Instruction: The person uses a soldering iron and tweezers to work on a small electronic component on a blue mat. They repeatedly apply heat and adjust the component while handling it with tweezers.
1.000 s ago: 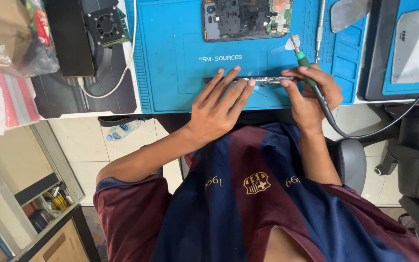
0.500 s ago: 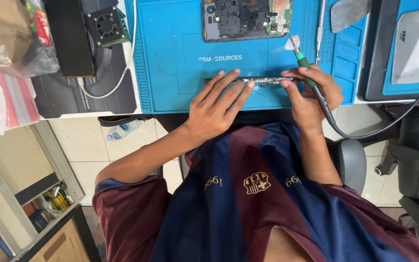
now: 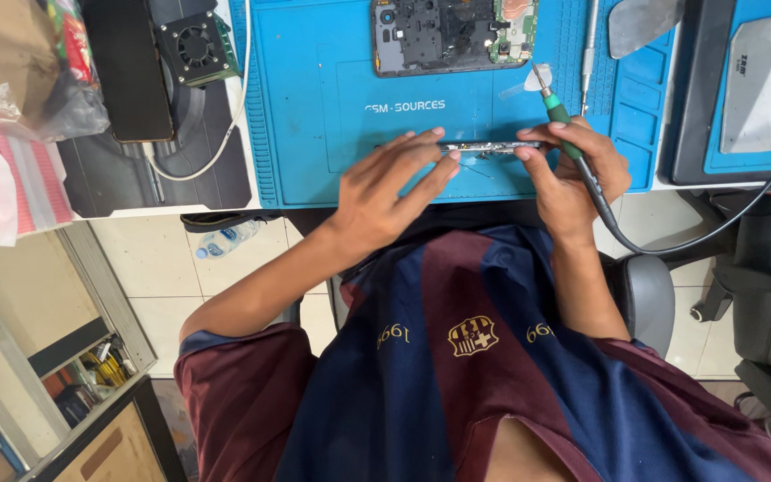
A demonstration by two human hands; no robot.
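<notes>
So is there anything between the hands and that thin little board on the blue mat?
Nothing visible. The left hand and the right hand, which also holds a green-handled tool, already touch the thin board at its ends.

Narrow circuit board strip (image 3: 491, 146) is lying flat across the blue mat's near edge, and a green-handled soldering iron (image 3: 557, 112) is tilting over its right end.

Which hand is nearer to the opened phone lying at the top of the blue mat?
Right. The right hand, holding the green-handled tool, sits just below the opened phone's right end; the left hand lies lower and farther left.
</notes>
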